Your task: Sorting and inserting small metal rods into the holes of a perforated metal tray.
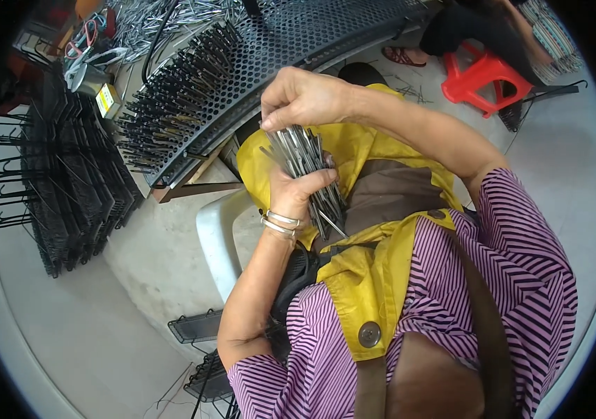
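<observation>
A thick bundle of thin silver metal rods (301, 155) lies over my lap in front of the yellow and brown apron. My left hand (296, 187), with bangles at the wrist, wraps round the lower middle of the bundle, thumb across the front. At the bundle's upper end my right hand (301, 101) is closed, thumb and forefinger pinched at the rod tips. Exactly how many rods it grips is hidden. Just beyond the hands stands a black perforated board (270, 63), its left part filled with rows of dark-tipped rods (179, 98).
Loose silver rods (144, 28) are heaped behind the board, near scissors (83, 38) and a small yellow box (108, 101). Black hooked racks (74, 167) stack at the left. A pale chair (217, 237) is beside me. Another person's sandalled foot (405, 56) is near a red stool (483, 80).
</observation>
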### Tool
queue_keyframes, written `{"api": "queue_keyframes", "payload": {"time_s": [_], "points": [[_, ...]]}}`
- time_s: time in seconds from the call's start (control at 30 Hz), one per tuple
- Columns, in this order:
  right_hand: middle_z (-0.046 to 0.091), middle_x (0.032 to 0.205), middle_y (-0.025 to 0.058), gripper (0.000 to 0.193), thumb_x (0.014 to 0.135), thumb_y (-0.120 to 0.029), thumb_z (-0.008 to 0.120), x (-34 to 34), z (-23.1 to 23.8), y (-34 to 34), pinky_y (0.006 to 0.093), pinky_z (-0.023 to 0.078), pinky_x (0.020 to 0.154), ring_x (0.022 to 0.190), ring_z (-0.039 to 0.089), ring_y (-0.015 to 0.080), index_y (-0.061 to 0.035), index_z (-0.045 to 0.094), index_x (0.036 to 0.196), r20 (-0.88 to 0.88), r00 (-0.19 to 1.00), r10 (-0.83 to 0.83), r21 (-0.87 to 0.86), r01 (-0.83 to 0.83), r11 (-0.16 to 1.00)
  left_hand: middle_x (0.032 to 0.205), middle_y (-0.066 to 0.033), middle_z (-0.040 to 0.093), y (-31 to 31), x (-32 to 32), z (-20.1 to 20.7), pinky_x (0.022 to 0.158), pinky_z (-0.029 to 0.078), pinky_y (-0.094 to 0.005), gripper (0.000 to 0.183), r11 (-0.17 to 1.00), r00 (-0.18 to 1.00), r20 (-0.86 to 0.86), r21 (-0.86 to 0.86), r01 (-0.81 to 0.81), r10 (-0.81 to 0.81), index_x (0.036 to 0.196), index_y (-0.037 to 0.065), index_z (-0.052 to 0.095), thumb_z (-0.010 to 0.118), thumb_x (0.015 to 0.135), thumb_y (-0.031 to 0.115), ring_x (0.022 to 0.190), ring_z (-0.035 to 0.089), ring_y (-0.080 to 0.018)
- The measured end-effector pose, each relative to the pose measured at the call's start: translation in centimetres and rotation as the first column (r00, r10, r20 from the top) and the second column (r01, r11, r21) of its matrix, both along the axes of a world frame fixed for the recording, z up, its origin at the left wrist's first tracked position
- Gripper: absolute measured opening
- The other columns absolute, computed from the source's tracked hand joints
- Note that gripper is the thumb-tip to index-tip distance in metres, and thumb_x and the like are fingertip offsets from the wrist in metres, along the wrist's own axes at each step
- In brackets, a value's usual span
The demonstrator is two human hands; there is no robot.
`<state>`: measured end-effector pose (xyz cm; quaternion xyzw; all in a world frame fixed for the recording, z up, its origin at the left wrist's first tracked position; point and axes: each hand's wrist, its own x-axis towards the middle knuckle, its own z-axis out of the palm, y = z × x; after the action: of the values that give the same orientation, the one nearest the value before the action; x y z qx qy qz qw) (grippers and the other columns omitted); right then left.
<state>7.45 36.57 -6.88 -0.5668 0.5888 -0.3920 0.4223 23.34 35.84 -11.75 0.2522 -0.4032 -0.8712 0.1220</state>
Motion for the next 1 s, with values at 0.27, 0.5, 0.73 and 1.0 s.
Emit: {"api": "queue_keyframes", "payload": {"time_s": [0.27, 0.5, 0.73, 1.0], "points": [[0.061, 0.066, 0.0060, 0.012, 0.081, -0.012, 0.057, -2.1, 0.7, -0.5, 0.0232, 0.051, 0.052, 0.055, 0.059, 0.0113, -0.0001, 0.060, 0.078, 0.277, 0.937, -0.213, 0.072, 0.201, 0.977, 0.076, -0.0063, 0.059, 0.0, -0.1, 0.0, 0.057, 0.048, -0.0266, 0.033, 1.000, 1.000, 0.024, -0.013, -0.019, 0.019, 0.090, 0.000, 0.054, 0.066, 0.059, -0.006, 0.061, 0.057, -0.0152], [0.060, 0.068, 0.0126, 0.015, 0.082, -0.010, 0.054, -3.2, 1.9, -1.2, 0.0281, 0.053, 0.049, 0.055, 0.061, 0.0180, 0.0054, 0.057, 0.081, 0.374, 0.835, -0.404, 0.033, 0.423, 0.906, 0.074, -0.0069, 0.059, 0.0, 0.0, 0.1, 0.057, 0.048, -0.0265, 0.029, 0.999, 0.999, 0.033, 0.000, -0.037, 0.037, 0.087, -0.003, 0.056, 0.066, 0.060, -0.005, 0.060, 0.057, -0.0156], [0.058, 0.063, 0.0108, 0.018, 0.084, -0.009, 0.051, -3.6, 2.3, -2.1, 0.0264, 0.051, 0.045, 0.049, 0.058, 0.0166, 0.0064, 0.055, 0.077, 0.536, 0.684, -0.496, -0.004, 0.589, 0.808, 0.071, -0.0077, 0.059, 0.0, 0.0, -0.2, 0.056, 0.049, -0.0269, 0.026, 0.999, 0.999, 0.023, 0.021, -0.044, 0.044, 0.085, -0.003, 0.056, 0.065, 0.061, -0.004, 0.059, 0.058, -0.0169], [0.054, 0.059, 0.0064, 0.016, 0.083, -0.009, 0.053, -4.5, 0.3, -4.7, 0.0229, 0.049, 0.042, 0.047, 0.055, 0.0116, 0.0048, 0.055, 0.076, 0.391, 0.777, -0.494, -0.339, 0.620, 0.707, 0.074, -0.0099, 0.057, -0.1, 0.0, -0.9, 0.056, 0.048, -0.0331, 0.047, 0.999, 0.999, 0.030, 0.031, -0.043, 0.042, 0.102, 0.001, 0.047, 0.062, 0.059, -0.008, 0.061, 0.057, -0.0223]]}}
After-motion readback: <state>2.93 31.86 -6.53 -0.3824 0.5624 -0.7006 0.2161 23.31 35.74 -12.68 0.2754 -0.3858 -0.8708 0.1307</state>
